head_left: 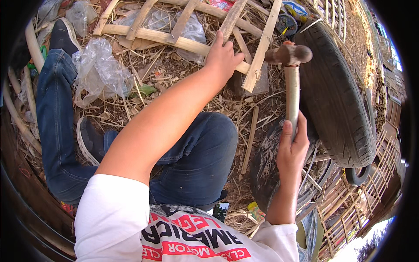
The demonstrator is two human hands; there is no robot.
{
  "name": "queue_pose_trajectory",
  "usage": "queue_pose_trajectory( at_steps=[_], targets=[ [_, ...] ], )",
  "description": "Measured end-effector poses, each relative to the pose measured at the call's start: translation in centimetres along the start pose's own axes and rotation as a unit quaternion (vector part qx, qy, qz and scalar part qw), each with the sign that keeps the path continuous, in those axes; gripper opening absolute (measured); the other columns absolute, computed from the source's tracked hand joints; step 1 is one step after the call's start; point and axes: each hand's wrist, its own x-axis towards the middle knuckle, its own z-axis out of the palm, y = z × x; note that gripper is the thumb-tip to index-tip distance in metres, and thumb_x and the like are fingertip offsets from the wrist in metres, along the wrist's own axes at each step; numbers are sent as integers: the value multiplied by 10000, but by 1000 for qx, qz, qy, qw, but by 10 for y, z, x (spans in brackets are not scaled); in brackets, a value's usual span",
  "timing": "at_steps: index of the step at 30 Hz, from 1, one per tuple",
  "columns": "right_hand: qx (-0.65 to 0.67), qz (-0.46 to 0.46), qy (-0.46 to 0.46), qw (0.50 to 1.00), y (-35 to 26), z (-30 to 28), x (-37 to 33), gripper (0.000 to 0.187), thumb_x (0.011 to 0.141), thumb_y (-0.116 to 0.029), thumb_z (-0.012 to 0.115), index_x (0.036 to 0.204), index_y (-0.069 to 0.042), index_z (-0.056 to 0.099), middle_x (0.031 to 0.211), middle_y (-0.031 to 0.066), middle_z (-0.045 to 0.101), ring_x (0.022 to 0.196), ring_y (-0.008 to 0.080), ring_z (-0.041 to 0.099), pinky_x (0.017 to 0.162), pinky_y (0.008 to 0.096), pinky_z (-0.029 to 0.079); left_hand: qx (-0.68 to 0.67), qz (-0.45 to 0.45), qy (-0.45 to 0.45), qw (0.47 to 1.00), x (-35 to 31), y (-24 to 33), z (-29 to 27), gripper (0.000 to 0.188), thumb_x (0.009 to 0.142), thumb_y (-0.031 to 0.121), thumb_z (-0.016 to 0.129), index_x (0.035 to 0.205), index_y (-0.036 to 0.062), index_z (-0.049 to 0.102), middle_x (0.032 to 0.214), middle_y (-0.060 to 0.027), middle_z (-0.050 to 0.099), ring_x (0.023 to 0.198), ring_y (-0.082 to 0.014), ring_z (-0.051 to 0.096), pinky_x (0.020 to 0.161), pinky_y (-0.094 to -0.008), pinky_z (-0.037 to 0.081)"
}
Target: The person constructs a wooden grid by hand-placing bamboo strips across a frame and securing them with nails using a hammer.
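Right hand (293,146) grips hammer (292,89) low, head (289,55) beyond; left hand (221,59) holds lattice (192,46).

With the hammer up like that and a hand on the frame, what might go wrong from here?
A stray swing could catch the left hand, which is on the bamboo frame near the hammer. The hammer, in the right hand, might also knock the tire close beside it. The thin slats could split if struck hard.
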Motion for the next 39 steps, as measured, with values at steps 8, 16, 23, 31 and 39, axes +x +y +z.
queue_pose_trajectory(
  at_steps=[8, 16, 23, 31, 39],
  targets=[
    [-17, 23, -14, 999, 11, 0, 0, 365, 1016, -242, 516, 1308, -23, 506, 743, 167, 633, 656, 228, 648, 641, 344, 484, -11, -2, -4, 1000, 4, 3, 1, 373, 932, 220, 528, 1303, 191, 497, 1072, -25, 690, 1179, -218, 527, 1142, -619, 182],
    [-60, -21, -20, 998, 26, 12, 4, 349, 1011, -231, 530, 1290, -24, 502, 752, 193, 655, 696, 299, 689, 641, 375, 496, -17, -7, -29, 999, 2, 5, -1, 378, 932, 219, 525, 1309, 192, 507, 1105, -26, 682, 1205, -212, 513, 1147, -612, 176],
    [-103, -39, -15, 994, 54, 19, 16, 364, 1012, -250, 528, 1305, -35, 506, 758, 143, 638, 609, 223, 578, 611, 332, 464, -33, -3, -28, 999, -2, 10, 0, 404, 937, 236, 533, 1339, 204, 503, 1106, -23, 679, 1201, -208, 514, 1142, -608, 196],
    [-115, -51, -55, 991, 24, 30, 26, 331, 1011, -223, 521, 1282, -33, 510, 747, 249, 618, 682, 386, 652, 636, 420, 483, -12, -10, -5, 1000, -1, 0, 2, 383, 933, 210, 535, 1313, 183, 495, 1146, -49, 671, 1207, -207, 514, 1131, -606, 205],
    [-87, 4, -36, 996, 42, 28, 15, 337, 1008, -234, 528, 1276, -30, 517, 714, 207, 611, 671, 306, 662, 642, 360, 481, -29, -2, -37, 999, -6, 8, -1, 367, 943, 208, 516, 1307, 168, 490, 1149, -48, 670, 1231, -212, 500, 1153, -609, 163]
  ],
)
